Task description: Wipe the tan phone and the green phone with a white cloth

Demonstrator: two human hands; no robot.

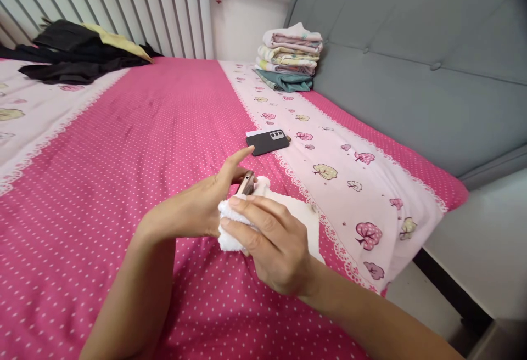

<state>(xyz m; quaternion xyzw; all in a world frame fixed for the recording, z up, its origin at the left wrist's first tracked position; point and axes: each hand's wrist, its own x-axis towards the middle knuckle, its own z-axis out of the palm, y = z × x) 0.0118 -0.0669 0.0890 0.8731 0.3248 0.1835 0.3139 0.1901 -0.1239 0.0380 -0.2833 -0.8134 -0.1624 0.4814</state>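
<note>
- Held phone (246, 183): located in front of the body, above the bed (173, 107). It is kept narrow edge up by the left hand (220, 192), apparently so that one end is left exposed; what it is can be judged only from that edge.
- Left grip: closed around the phone, with one digit extended clear, perhaps to keep it out of the way.
- Right grip: pinched on a bunched white cloth (229, 239), pressed against the phone's near end. The cloth is probably bunched by the right hand (280, 245) for firmer contact.
- White sheet (302, 214): laid flat beneath the hands, possibly as protection for the bedspread; its material cannot be told.
- Black phone (269, 142): placed beyond the hands, camera side up, partly over a pale flat item (253, 133), seemingly set aside within reach.
- Folded stack (290, 55): rested against the headboard (403, 47), likely for support.
- Count: hands, two; phones, two; bunched cloth, one; sheet, one; folded layers, at least four; yellow garment (117, 40), one; dark clothes (78, 44), number unclear.
</note>
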